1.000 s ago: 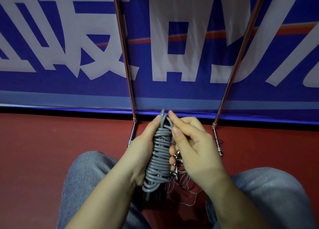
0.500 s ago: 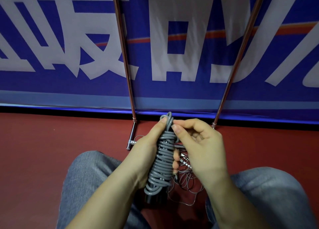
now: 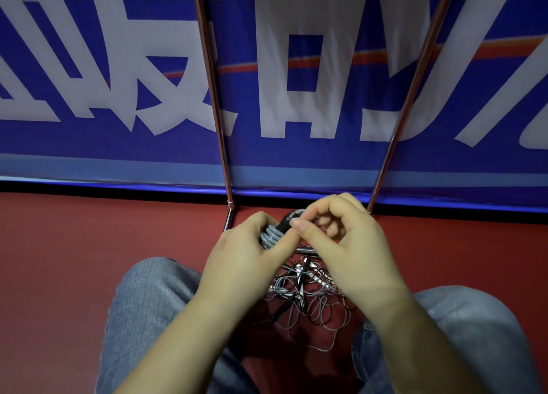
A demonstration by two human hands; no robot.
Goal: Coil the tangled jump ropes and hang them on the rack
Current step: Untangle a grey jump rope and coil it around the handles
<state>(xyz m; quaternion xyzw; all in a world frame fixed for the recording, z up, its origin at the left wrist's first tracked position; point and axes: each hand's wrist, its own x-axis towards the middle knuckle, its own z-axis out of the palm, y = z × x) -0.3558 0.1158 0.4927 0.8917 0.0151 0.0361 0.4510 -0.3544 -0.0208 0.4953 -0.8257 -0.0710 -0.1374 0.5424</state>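
My left hand grips a coiled grey jump rope, and only the top few turns and a dark end show above my fingers. My right hand pinches the rope's top end at the dark part with thumb and forefinger. Below my hands a tangle of thin grey and black ropes lies on the red floor between my knees. The rack's two copper-coloured poles rise in front of the blue banner.
A blue banner with large white characters fills the background behind the rack. Red floor stretches to both sides. My knees in blue jeans flank the tangle. A chrome foot of the rack stands just left of my hands.
The coiled rope has tipped from upright to lying away from me, mostly hidden in my left hand. My right hand has moved over its top end. More of the tangle shows.
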